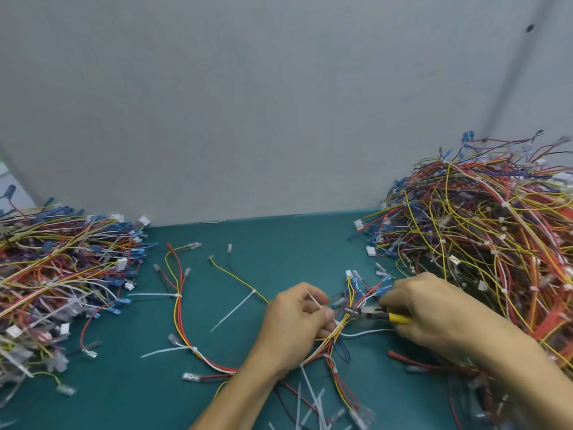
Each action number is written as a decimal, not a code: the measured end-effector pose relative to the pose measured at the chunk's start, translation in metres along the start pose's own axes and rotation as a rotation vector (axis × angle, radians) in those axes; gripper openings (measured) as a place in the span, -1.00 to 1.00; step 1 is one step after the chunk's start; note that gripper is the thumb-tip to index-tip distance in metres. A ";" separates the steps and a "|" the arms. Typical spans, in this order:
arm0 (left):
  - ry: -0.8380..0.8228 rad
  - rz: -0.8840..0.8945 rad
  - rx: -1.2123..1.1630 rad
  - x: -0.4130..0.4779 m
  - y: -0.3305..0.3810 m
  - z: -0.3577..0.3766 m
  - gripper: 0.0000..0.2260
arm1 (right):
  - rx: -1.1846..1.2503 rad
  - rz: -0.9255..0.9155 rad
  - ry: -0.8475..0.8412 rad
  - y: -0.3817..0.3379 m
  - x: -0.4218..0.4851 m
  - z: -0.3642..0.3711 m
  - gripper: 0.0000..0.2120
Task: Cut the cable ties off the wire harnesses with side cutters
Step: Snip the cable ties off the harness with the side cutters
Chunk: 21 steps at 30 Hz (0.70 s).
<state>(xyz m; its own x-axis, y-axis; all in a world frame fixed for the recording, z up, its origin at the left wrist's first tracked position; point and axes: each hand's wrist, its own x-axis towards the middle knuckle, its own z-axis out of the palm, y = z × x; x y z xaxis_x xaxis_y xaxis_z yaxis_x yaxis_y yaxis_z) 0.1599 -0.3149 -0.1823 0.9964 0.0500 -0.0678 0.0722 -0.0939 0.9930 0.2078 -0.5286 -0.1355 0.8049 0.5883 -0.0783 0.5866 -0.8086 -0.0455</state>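
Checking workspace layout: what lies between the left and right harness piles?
Head view: teal mat, loose tied harnesses, left hand holding one harness, right hand gripping side cutters.

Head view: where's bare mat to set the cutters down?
Bare strip of mat along the wall, between left pile and right pile. Smaller patch front left, below the left pile. Crowded: harness in left hand, side cutters in right hand, cut ties front centre.

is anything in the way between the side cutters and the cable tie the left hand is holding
Nothing solid shows. The side cutters in the right hand have their tip right beside the cable tie that the left hand pinches on the wire harness. Only that harness's own thin wires cross near the tip.
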 end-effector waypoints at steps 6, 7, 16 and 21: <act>0.004 0.022 -0.034 -0.002 0.000 0.002 -0.88 | -0.074 -0.038 0.008 -0.005 0.000 -0.003 -0.90; 0.004 0.032 -0.031 -0.002 0.000 0.002 -0.86 | -0.078 -0.039 0.008 -0.006 0.000 -0.002 -0.91; -0.023 0.067 -0.049 -0.001 -0.002 -0.001 -0.80 | -0.127 -0.082 -0.012 -0.006 0.003 0.004 -0.91; -0.030 0.070 -0.039 0.000 -0.004 -0.001 -0.79 | -0.156 -0.111 -0.015 -0.006 0.005 0.004 -0.87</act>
<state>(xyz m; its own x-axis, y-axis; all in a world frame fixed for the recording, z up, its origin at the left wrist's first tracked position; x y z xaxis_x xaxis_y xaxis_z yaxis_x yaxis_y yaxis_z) 0.1594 -0.3135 -0.1862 0.9999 0.0143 -0.0001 0.0009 -0.0568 0.9984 0.2078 -0.5205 -0.1397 0.7336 0.6728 -0.0963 0.6796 -0.7267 0.1001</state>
